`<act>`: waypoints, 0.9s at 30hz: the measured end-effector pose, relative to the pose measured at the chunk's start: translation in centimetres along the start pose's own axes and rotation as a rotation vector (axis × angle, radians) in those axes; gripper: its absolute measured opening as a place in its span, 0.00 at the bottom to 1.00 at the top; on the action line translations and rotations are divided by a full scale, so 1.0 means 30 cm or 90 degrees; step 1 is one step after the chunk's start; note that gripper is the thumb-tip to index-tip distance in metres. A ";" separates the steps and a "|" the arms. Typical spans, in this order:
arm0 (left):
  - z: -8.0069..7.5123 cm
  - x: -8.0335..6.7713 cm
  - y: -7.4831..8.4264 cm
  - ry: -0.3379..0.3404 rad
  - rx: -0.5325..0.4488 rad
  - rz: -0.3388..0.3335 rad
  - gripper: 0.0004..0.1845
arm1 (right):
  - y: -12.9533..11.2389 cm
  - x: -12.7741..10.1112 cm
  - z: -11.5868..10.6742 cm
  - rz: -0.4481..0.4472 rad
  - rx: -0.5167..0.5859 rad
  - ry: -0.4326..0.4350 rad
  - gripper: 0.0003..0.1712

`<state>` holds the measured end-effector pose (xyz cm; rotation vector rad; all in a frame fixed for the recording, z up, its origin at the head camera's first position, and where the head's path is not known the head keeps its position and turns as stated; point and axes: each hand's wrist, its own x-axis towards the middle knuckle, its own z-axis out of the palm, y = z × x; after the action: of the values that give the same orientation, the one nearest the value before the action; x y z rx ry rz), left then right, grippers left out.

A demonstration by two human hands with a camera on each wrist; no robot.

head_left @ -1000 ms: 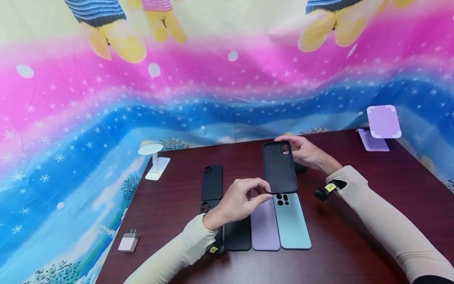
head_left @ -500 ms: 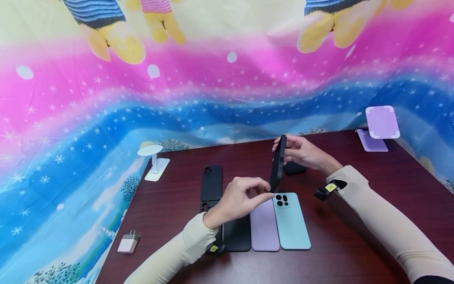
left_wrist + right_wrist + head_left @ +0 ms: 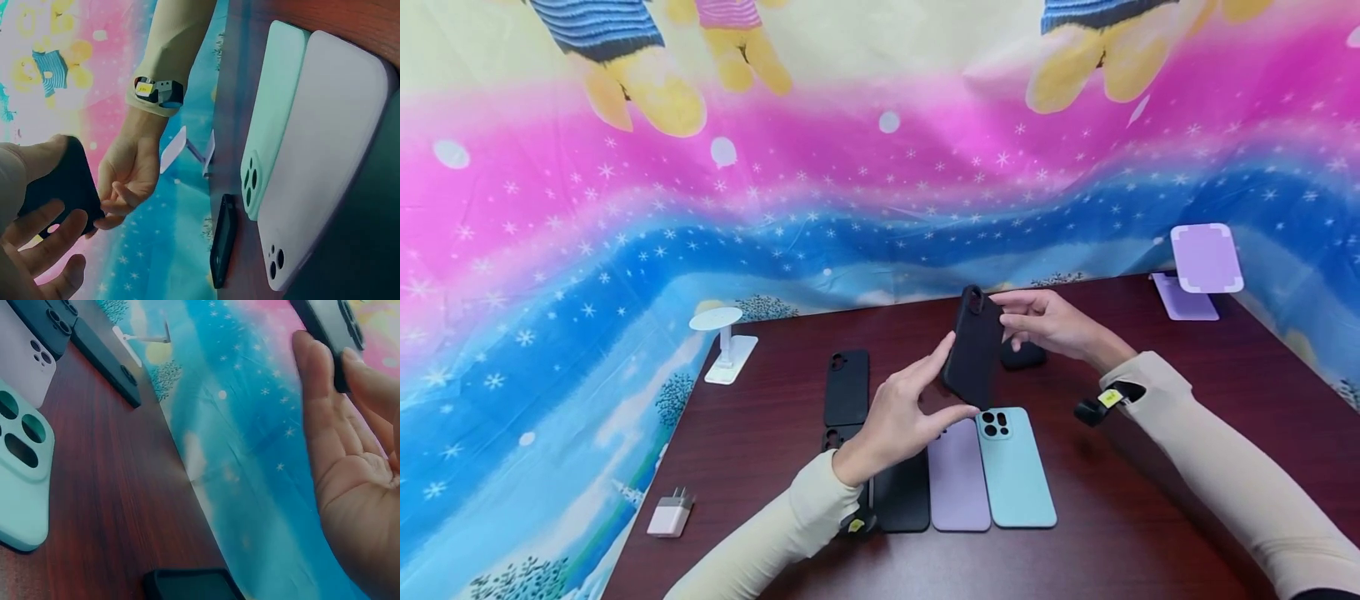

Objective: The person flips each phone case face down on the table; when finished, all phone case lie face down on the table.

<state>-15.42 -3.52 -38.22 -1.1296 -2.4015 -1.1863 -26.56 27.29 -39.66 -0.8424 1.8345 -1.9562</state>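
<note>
Now both hands are turning a black case (image 3: 973, 350) in mid-frame above the tabletop (image 3: 1150, 467), left hand (image 3: 898, 421) pinching its lower end, right hand (image 3: 1048, 323) gripping its upper edge; setting it down probably needs a steady lowering.

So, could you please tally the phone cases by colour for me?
Black cases: 4, the held case plus three lying flat
Lilac case: 1
Teal case: 1
Total: 6; a dark item behind the right hand is unclear.
</note>
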 end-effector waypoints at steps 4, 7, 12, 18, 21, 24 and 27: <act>0.018 -0.008 -0.003 0.000 0.009 -0.001 0.43 | -0.005 -0.022 -0.009 0.002 -0.032 0.037 0.21; 0.041 -0.012 0.003 -0.005 0.020 -0.004 0.41 | -0.023 -0.043 -0.017 0.018 -0.079 0.055 0.19; 0.092 -0.009 0.019 -0.004 0.088 0.009 0.39 | -0.058 -0.102 -0.038 0.084 -0.169 0.078 0.20; 0.184 -0.001 0.060 -0.041 0.231 0.090 0.33 | -0.072 -0.210 -0.069 0.162 -0.231 0.048 0.24; 0.243 0.004 0.089 -0.098 0.277 0.131 0.30 | -0.066 -0.266 -0.081 0.203 -0.234 0.010 0.26; 0.301 0.010 0.119 -0.166 0.317 0.145 0.30 | -0.049 -0.317 -0.096 0.246 -0.223 -0.019 0.28; 0.351 0.015 0.148 -0.231 0.379 0.144 0.31 | -0.023 -0.360 -0.115 0.288 -0.200 -0.028 0.29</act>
<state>-11.23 6.32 -42.22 -1.4274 -2.5173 -0.1701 -20.26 36.64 -41.07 -0.4853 2.1138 -1.3869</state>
